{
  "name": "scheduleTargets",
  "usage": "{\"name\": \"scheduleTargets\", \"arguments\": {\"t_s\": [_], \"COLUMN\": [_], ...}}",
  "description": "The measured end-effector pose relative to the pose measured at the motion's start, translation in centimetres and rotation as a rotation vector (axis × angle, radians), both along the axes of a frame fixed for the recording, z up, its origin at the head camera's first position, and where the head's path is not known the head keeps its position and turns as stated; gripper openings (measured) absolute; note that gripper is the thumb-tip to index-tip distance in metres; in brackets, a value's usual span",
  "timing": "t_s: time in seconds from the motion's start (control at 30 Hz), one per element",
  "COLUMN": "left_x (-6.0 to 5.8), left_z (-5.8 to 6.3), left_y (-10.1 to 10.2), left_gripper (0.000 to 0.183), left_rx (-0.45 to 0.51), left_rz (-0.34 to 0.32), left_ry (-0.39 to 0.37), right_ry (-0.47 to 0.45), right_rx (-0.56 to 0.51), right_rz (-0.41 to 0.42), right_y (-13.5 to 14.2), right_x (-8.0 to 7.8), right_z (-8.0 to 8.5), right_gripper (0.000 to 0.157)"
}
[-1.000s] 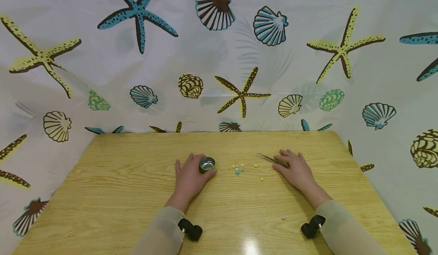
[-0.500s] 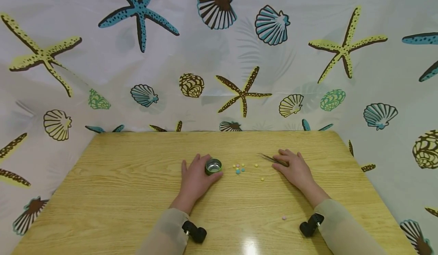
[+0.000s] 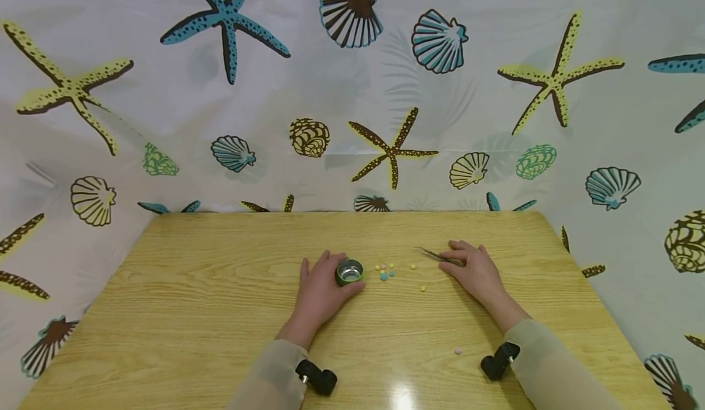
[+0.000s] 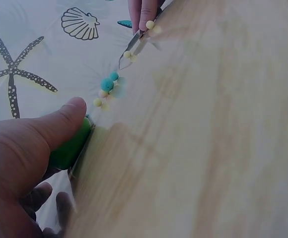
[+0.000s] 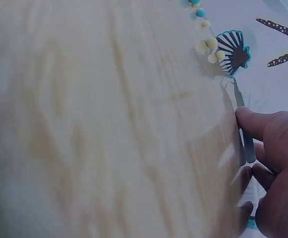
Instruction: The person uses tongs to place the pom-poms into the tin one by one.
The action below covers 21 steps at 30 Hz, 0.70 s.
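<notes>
My left hand grips a small round green tin with a shiny metal inside, open side up on the table. In the left wrist view the thumb presses the side of the green tin. Just right of it lie several tiny balls, among them a blue ball and a yellow ball. My right hand holds fine-pointed tweezers low over the table, tips toward the left. In the right wrist view the thumb lies along the tweezers, with nothing between their tips.
Another yellow ball lies apart between the hands, and a pink ball is nearer the front, by the right sleeve. The wooden table is backed by a white curtain printed with shells and starfish.
My left hand has slid the green tin to the right and slightly nearer me, closer to the group of balls. The right hand and tweezers have stayed almost still.
</notes>
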<state>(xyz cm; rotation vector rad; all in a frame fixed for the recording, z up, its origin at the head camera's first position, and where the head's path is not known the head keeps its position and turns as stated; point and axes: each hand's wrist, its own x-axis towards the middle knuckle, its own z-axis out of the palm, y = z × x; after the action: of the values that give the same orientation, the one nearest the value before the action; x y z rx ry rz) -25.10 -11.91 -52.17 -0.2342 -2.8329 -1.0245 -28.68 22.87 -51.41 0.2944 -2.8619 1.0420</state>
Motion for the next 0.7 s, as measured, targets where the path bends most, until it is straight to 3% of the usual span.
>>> {"name": "scheduleTargets", "arguments": {"t_s": [0.7], "left_x": [0.55], "left_z": [0.15], "left_y": [0.65], "left_gripper": [0.071], "left_rx": [-0.007], "left_rz": [-0.008], "left_ry": [0.02], "right_ry": [0.019], "right_rx": [-0.073], "right_rz": [-0.057], "right_y": [-0.3], "right_x": [-0.09], "right_z": [-0.43], "right_gripper": [0.022]}}
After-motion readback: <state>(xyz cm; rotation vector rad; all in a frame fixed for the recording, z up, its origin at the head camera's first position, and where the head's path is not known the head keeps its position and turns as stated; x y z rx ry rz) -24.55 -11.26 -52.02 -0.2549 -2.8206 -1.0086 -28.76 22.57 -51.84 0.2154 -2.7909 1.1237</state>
